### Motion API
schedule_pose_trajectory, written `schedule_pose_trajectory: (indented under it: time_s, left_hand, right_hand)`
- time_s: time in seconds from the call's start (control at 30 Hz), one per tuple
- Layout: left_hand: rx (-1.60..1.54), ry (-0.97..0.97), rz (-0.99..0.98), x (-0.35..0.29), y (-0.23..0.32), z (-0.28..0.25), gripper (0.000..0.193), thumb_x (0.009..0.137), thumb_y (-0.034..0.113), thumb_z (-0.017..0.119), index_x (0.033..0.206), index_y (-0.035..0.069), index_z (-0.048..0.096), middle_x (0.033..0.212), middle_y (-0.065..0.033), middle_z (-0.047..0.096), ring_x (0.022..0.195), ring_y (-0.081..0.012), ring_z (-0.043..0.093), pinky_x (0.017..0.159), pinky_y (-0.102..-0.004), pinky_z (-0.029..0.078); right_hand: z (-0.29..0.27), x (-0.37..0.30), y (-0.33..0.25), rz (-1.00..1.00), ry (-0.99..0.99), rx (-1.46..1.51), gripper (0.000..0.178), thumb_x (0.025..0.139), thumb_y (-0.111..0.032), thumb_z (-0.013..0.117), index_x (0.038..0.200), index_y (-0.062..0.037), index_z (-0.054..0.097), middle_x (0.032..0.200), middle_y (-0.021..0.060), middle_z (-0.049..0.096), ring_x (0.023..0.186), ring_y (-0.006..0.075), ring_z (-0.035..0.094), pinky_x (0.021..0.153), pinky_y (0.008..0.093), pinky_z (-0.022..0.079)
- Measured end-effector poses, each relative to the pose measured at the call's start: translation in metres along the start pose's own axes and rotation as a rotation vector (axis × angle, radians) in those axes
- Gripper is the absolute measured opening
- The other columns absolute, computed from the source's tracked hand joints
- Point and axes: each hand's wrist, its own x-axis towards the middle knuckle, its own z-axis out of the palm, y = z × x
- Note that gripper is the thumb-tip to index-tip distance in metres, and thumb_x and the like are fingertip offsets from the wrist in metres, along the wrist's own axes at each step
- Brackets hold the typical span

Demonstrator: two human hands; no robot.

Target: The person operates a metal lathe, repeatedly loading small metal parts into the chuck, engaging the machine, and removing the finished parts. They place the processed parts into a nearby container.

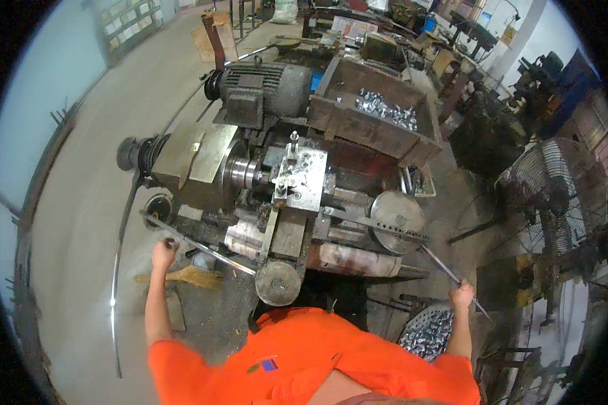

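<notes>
A small lathe-like machine stands before me, with a metal tool block [302,179] beside its bright spindle [245,173]. My right hand [461,294] is wrapped round a long metal lever [440,262], which runs up to a large round disc [398,217]. On the other side, my left hand [163,254] is closed at a small dark piece that I cannot make out. Just above it passes another metal lever [213,252], slanting to a smaller round disc [277,283]. Whether the left fingers touch this lever is unclear.
A motor [267,91] and a metal bin [378,135] with shiny small parts stand behind the machine. A broom [186,275] lies at the left. A basket of metal parts [427,334] sits below my right arm. A large fan [544,196] stands at the right.
</notes>
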Motion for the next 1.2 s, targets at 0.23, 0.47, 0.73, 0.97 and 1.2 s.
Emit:
schedule_pose_trajectory:
  time_s: [0.23, 0.47, 0.73, 0.97, 1.2]
  left_hand:
    - [-0.959, 0.055, -0.375, -0.008, 0.075, -0.052, 0.047, 0.087, 0.040, 0.056, 0.100, -0.006, 0.056, 0.067, -0.0144, 0.059, 0.054, -0.0193, 0.061, 0.044, -0.0285, 0.050]
    - [-1.050, 0.287, -0.390, 0.014, 0.076, 0.006, 0.032, 0.085, 0.026, 0.056, 0.101, -0.001, 0.049, 0.071, -0.0104, 0.058, 0.053, -0.0224, 0.060, 0.043, -0.0339, 0.051]
    - [-1.045, 0.286, -0.318, 0.002, 0.099, -0.007, 0.037, 0.080, 0.024, 0.056, 0.099, -0.008, 0.054, 0.078, -0.0148, 0.059, 0.059, -0.0230, 0.058, 0.049, -0.0331, 0.048]
    - [-0.816, 0.154, -0.353, 0.032, 0.045, 0.013, 0.029, 0.086, 0.026, 0.051, 0.093, -0.002, 0.050, 0.067, -0.0113, 0.057, 0.051, -0.0230, 0.059, 0.042, -0.0347, 0.052]
    - [-0.860, 0.121, -0.384, 0.010, 0.074, -0.014, 0.028, 0.084, 0.026, 0.053, 0.095, 0.001, 0.050, 0.072, -0.0094, 0.055, 0.056, -0.0219, 0.060, 0.043, -0.0362, 0.053]
  right_hand:
    - [0.009, -0.056, -0.023, 0.159, 0.004, 0.038, 0.021, 0.059, -0.024, 0.062, 0.066, -0.0048, 0.059, 0.068, 0.0179, 0.060, 0.062, 0.0372, 0.059, 0.062, 0.0466, 0.049]
    - [-0.017, -0.165, -0.081, 0.117, -0.226, 0.618, 0.024, 0.060, -0.023, 0.060, 0.065, -0.0008, 0.056, 0.055, 0.0154, 0.053, 0.050, 0.0278, 0.052, 0.050, 0.0387, 0.043]
    - [-0.051, -0.185, -0.121, 0.149, -0.284, 0.906, 0.017, 0.062, -0.018, 0.053, 0.062, -0.0017, 0.049, 0.052, 0.0042, 0.041, 0.049, 0.0158, 0.039, 0.047, 0.0320, 0.036]
    - [-0.043, -0.189, -0.119, 0.140, -0.337, 0.911, 0.020, 0.063, -0.020, 0.057, 0.068, -0.0012, 0.051, 0.055, 0.0084, 0.045, 0.049, 0.0204, 0.042, 0.048, 0.0335, 0.038]
    - [-0.021, -0.124, -0.050, 0.006, -0.189, 0.379, 0.042, 0.061, -0.022, 0.061, 0.099, -0.0058, 0.060, 0.078, 0.0198, 0.060, 0.070, 0.0387, 0.058, 0.063, 0.0463, 0.048]
